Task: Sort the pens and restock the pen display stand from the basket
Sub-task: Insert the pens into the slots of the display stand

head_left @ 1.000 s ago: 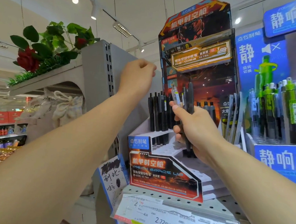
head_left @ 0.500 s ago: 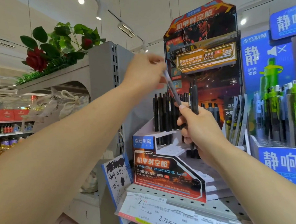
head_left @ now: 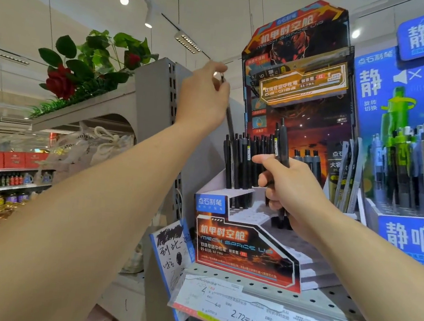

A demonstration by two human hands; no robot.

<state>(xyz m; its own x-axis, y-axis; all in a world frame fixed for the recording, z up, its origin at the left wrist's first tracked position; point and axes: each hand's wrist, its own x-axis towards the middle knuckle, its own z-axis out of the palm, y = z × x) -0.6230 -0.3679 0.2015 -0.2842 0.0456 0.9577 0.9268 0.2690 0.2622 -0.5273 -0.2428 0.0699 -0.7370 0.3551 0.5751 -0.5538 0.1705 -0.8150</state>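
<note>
Left hand [head_left: 203,98] is pinching one slim black pen [head_left: 229,119] upright, tip directly above the orange cardboard display stand's [head_left: 243,252] back-left row, while right hand [head_left: 290,192] is gripping spare black pens [head_left: 283,147].

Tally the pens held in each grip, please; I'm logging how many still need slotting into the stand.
left grip: 1 pen
right grip: 2 pens showing above the fingers
Total: 3
</note>
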